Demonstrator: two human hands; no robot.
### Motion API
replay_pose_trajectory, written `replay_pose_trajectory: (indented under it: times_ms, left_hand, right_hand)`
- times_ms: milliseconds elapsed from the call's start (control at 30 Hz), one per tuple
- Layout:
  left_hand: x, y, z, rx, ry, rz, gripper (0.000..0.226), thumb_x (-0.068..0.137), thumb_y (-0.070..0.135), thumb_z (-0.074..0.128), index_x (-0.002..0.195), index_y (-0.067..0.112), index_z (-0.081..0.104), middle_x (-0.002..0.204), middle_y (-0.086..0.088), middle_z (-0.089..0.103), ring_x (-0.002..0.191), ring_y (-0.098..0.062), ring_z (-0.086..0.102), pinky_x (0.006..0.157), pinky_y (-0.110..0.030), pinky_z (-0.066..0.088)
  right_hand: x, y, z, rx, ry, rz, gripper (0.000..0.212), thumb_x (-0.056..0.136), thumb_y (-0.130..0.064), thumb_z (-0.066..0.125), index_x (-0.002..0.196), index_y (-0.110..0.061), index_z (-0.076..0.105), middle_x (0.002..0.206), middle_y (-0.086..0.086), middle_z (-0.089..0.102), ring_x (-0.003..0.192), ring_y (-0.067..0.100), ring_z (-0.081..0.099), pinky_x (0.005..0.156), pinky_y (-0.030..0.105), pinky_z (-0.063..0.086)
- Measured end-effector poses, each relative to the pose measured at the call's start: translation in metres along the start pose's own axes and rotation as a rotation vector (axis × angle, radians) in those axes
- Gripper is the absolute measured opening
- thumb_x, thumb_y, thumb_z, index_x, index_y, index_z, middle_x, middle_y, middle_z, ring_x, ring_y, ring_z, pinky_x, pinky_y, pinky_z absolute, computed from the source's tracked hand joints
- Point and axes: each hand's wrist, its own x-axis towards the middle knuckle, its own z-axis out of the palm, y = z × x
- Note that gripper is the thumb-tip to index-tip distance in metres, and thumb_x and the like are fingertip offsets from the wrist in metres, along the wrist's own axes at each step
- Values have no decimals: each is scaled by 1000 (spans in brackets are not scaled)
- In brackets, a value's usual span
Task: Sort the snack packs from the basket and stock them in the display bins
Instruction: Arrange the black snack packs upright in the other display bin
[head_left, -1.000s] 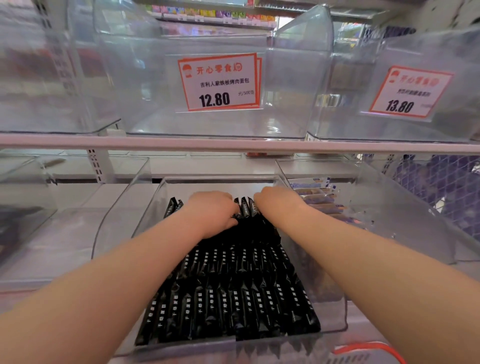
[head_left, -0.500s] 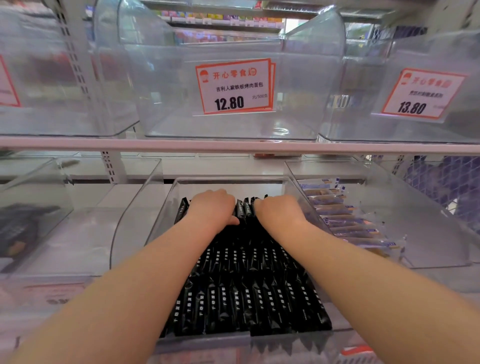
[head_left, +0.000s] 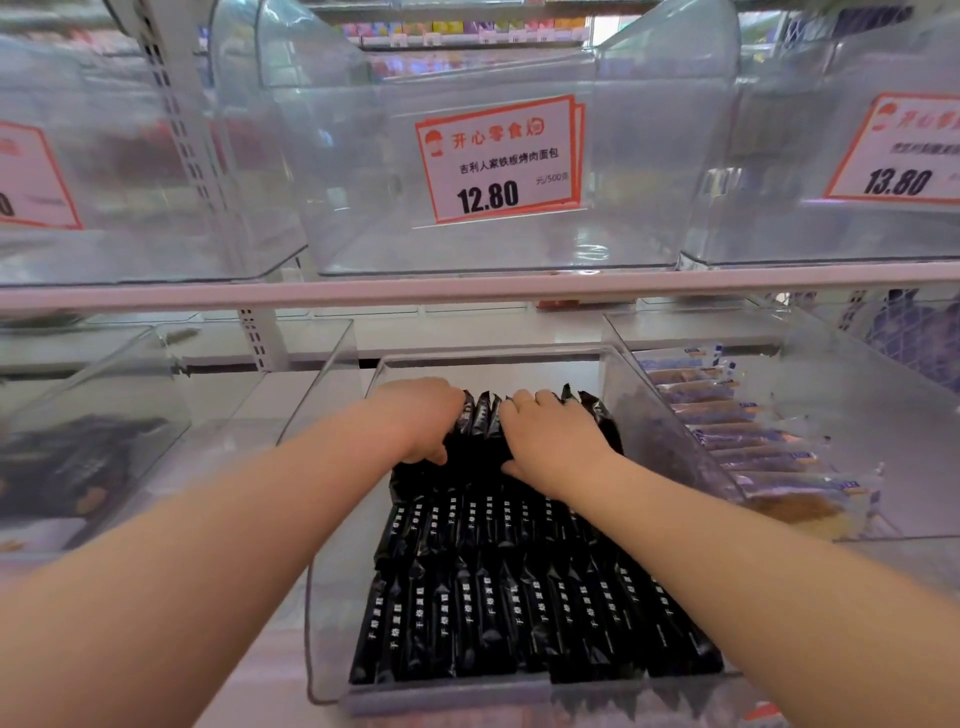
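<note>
A clear display bin (head_left: 332, 613) on the lower shelf holds rows of slim black snack packs (head_left: 519, 613) with white lettering. At the bin's back, a row of these packs stands on edge. My left hand (head_left: 421, 421) grips the left part of that back row, fingers curled over the tops and thumb at the front. My right hand (head_left: 550, 441) grips the right part the same way. The basket is out of view.
The bin on the right (head_left: 857, 415) holds several brown snacks in clear blue-printed wrappers (head_left: 753, 452). A bin at the left (head_left: 93, 415) shows dark packs, blurred. Upper-shelf clear bins (head_left: 363, 208) carry price cards 12.80 (head_left: 498, 158) and 13.80 (head_left: 898, 150).
The view has shifted so the shelf sits further right in frame. Both hands stay on the back row of black packs; my right hand's fingers now show curled over the tops.
</note>
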Motion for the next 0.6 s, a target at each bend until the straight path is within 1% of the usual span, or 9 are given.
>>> replay_pose_trajectory:
  times_ms: [100,133,200,267,300,333,400,533,600]
  left_hand:
    - [4,-1,-1,-10,28,20,39,83,23,66,116,11,48,120,-7,53,110,-26,52,84,-34,43]
    - [5,-2,-2,9,26,35,35,84,23,65,113,12,50,118,-6,55,109,-25,52,83,-35,43]
    - [6,-5,-7,40,-1,71,33,85,24,64,113,14,52,118,-4,56,109,-24,52,85,-35,43]
    - [4,-14,-12,36,-50,97,38,85,27,64,119,17,52,121,-3,55,112,-23,51,89,-33,42]
    - [2,-18,-14,34,-78,92,44,84,31,65,122,17,51,123,-2,54,113,-22,50,90,-32,41]
    - [0,-22,-14,41,-105,77,50,82,35,67,125,17,49,124,-1,53,114,-22,49,90,-31,41]
    - [-3,-26,-13,80,-139,48,56,80,40,68,127,15,48,124,-3,53,113,-23,51,86,-30,41]
    - [2,-25,-7,178,-116,29,46,83,42,64,118,14,52,115,-4,57,105,-24,56,77,-34,46]
    - [6,-24,-6,234,-88,19,40,84,40,63,113,13,55,112,-4,59,102,-25,58,69,-33,46]
  right_hand:
    - [4,3,-1,-14,21,21,56,87,-42,59,125,-7,39,125,11,48,114,29,48,80,37,41]
    - [4,2,-1,-7,14,32,55,87,-40,60,125,-6,39,125,12,47,113,30,47,80,36,40]
    - [2,0,-1,46,-21,11,56,84,-31,63,127,-7,37,128,14,43,116,31,43,89,37,40]
    - [3,-4,-5,181,-67,-79,64,82,-28,62,134,-7,32,137,14,35,124,31,38,100,39,37]
    - [4,-7,-9,243,-75,-126,67,82,-29,61,138,-8,30,141,13,32,127,31,36,103,39,36]
    - [6,-10,-11,277,-69,-157,68,83,-31,61,139,-9,30,142,12,32,128,30,37,103,39,36]
    - [8,-19,-11,260,-25,-172,63,85,-33,60,137,-10,33,138,11,37,124,29,40,97,39,39]
    - [10,-31,0,101,101,-154,57,87,-22,59,135,-9,31,133,11,40,119,28,42,89,37,40]
    - [13,-29,3,74,134,-132,54,88,-22,60,132,-9,33,130,10,43,117,28,43,86,36,41]
